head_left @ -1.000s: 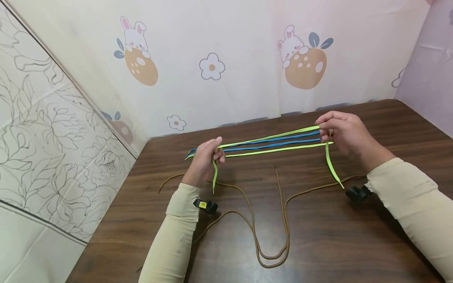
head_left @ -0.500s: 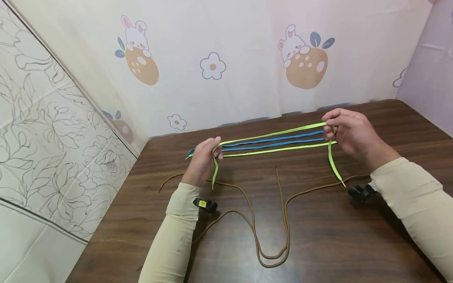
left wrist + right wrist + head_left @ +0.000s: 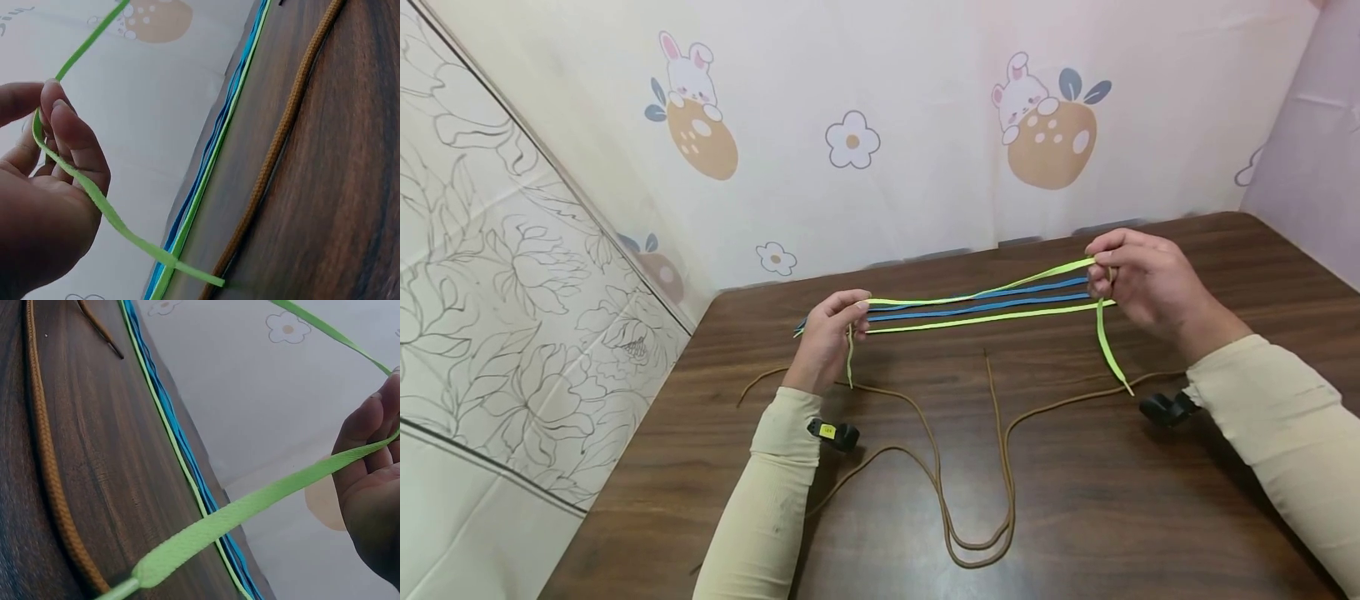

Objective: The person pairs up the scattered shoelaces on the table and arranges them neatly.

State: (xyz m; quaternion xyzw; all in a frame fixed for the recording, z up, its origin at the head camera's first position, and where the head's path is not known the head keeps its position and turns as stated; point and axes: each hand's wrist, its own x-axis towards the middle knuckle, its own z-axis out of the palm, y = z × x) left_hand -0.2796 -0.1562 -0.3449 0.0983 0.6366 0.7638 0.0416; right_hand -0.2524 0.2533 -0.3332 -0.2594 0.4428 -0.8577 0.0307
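A flat neon-green shoelace hangs raised between the two hands, sagging a little in its middle. Near one end the left hand pinches it between thumb and fingers, and a short tail drops below. On the other side the right hand pinches the same lace near its other end, its longer tail dangling with the tip showing. Beneath and behind it, blue shoelaces and another green shoelace lie stretched side by side on the table. Parts of these are hidden behind the hands.
Brown round shoelaces lie in loose curves on the dark wooden table, nearer the person. A patterned cloth wall rises right behind the table's back edge. Another patterned panel stands at the left.
The right hand has moved slightly right and up with its lace end. The left hand has shifted its hold, and the green lace now sags more at its left part.
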